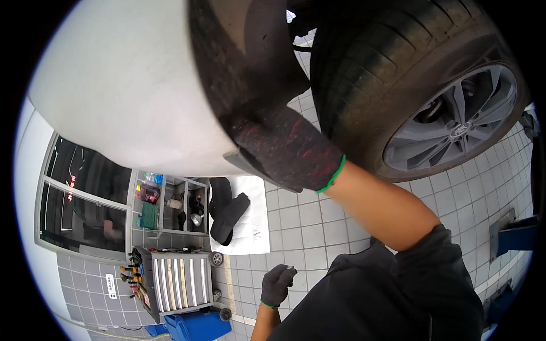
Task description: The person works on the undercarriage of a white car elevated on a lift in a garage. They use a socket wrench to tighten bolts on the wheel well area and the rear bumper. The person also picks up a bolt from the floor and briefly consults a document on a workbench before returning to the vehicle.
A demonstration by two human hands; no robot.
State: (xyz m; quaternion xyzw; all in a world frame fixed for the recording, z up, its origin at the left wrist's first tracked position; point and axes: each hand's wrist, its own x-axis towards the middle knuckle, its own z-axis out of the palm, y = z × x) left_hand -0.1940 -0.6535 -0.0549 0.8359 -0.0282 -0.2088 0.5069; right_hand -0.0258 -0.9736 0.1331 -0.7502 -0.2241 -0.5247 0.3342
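Note:
My right hand (287,145), in a dark glove flecked with red and edged in green, reaches up to the rim of a white car bumper (131,85). Its fingers go in against the dark wheel arch liner (244,62) and are hidden there. A dark strip (267,173) runs along the bumper's edge beside the palm. To the right stands a tyre (364,85) on a silver alloy wheel (455,128). Lower down, my gloved left hand (276,286) is closed in front of my body; a small thing at its fingertips is too small to name.
A grey tool cabinet (182,281) on castors stands at the lower left, with a blue bin (199,327) beside it. Shelves (185,219) hold bottles. Black curved parts (227,210) lie on a white sheet (256,227). Blue lift parts (515,236) are at the right.

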